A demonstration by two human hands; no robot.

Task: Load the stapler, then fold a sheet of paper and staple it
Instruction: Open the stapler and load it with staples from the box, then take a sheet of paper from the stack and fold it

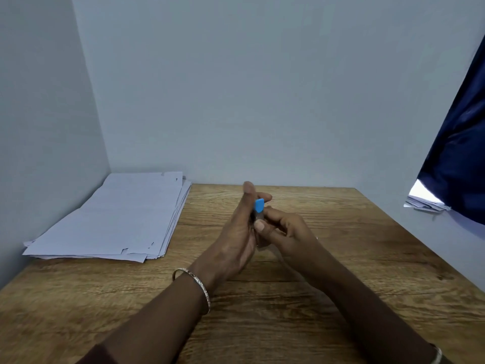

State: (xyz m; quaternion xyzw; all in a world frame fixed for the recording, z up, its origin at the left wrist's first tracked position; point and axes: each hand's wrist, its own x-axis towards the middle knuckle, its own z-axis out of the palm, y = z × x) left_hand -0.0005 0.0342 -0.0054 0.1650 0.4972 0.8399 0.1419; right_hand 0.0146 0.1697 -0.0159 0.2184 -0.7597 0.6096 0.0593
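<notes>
A small stapler [259,205] with a blue end is held upright above the middle of the wooden table [341,258]. My left hand [237,235] wraps around it from the left, and most of its body is hidden behind the palm. My right hand [283,228] pinches its lower part from the right with thumb and fingers. A loose stack of white paper sheets [115,216] lies at the table's far left, apart from both hands. Staples are not visible.
Pale walls close in the table at the back and the left. A dark blue cloth [462,153] hangs at the right over a small pile of papers [425,200] on a ledge.
</notes>
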